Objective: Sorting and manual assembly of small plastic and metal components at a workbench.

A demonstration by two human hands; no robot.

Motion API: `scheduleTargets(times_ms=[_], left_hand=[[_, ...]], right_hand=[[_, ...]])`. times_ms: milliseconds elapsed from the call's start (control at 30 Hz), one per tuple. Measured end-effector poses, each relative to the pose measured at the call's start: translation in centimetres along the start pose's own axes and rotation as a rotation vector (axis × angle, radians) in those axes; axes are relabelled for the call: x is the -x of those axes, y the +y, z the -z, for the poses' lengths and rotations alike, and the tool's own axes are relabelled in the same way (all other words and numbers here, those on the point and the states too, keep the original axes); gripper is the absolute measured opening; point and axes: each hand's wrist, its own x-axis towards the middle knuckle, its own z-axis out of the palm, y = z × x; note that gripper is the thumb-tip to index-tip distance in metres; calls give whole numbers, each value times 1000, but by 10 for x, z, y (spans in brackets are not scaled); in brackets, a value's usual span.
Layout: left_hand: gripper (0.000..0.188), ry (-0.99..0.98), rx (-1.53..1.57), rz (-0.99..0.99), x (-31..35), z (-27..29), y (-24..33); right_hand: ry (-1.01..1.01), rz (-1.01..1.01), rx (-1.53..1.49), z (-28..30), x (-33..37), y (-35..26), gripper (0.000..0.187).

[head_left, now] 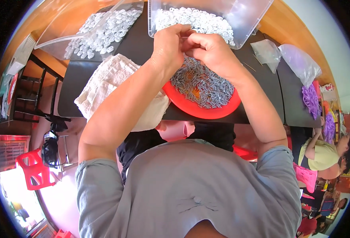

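My left hand and my right hand meet over the gap between a clear plastic bin and a red plate. The fingers of both are bent and pinched together. Whatever they hold is too small and too hidden to name. Below them the red plate carries a heap of small grey, screw-like pieces. Just beyond my hands, the clear bin holds many small white ring-like pieces. A cream towel lies beside the plate, partly under my left forearm.
Another clear container with white pieces stands at the far left. Clear plastic bags and thin sticks lie on the dark table at right. Purple bundles hang at its right edge. Another person sits beyond.
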Motion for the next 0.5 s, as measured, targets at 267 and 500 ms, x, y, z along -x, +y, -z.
scheduleTargets(times_ms=[267,500], left_hand=[[17,-5,144,43,8,-6,3],[18,21,127,26,9,-8,2]], right_hand=[[250,-475,-501,-21,7,-30,16],[363,-359,-412,-34,12,-26,11]])
